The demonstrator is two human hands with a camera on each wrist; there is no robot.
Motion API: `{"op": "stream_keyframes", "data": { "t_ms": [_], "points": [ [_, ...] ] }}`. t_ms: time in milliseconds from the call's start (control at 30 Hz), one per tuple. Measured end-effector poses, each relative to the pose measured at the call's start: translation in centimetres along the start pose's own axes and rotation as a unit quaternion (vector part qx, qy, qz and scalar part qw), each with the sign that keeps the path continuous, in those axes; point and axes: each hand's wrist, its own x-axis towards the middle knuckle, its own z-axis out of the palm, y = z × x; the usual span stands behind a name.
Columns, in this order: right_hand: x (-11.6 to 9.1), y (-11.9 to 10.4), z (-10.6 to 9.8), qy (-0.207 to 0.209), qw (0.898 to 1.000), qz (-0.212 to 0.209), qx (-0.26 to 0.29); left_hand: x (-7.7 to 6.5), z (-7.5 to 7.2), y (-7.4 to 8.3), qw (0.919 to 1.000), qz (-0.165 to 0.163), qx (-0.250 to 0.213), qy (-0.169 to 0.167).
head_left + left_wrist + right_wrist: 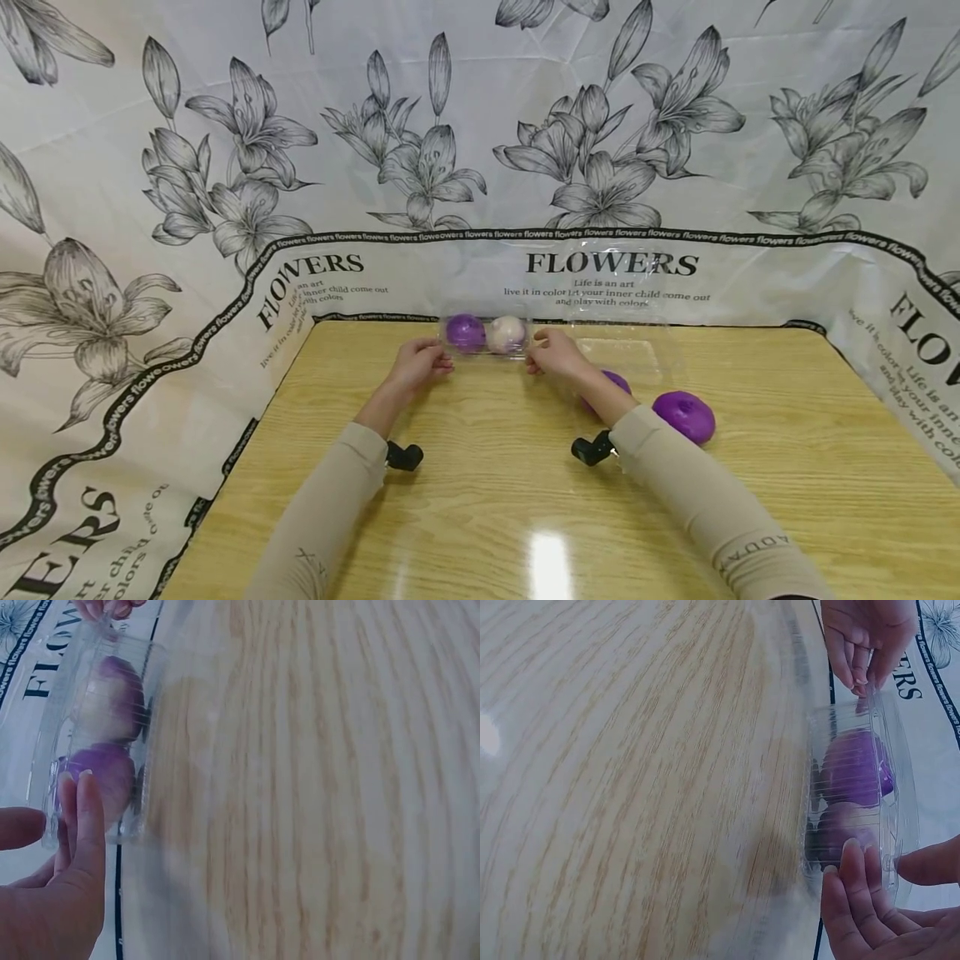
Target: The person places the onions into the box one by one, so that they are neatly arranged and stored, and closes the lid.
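Observation:
A clear plastic clamshell box (486, 354) stands at the table's back edge, with two round purple-and-white vegetable-like pieces inside. The left piece (466, 332) shows mostly purple, the right one (507, 333) mostly white. My left hand (422, 363) is at the box's left end; in the left wrist view its thumb (21, 827) and fingers lie on either side of the box's edge, pinching it. At the opposite end my right hand (555, 354) pinches the edge likewise, thumb (930, 864) on one side and fingertips on the other.
Right of the box, another clear plastic container (622, 357) lies with its lid raised against the printed cloth (465, 279). A dimpled purple round piece (684, 417) rests on the table (480, 467), and another purple piece (617, 382) is partly behind my right forearm.

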Motion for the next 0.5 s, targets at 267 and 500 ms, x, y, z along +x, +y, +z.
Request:
{"op": "stream_keyframes", "data": {
  "t_ms": [267, 500],
  "points": [
    [0.12, -0.07, 0.37, 0.005, 0.999, 0.0, 0.038, -0.27, -0.34, 0.23, 0.9998, -0.002, 0.013, 0.015],
    [0.17, 0.28, 0.15, 0.016, 0.999, 0.004, 0.042, -0.1, -0.08, 0.39, 0.9998, -0.004, 0.01, 0.014]
  ]
}}
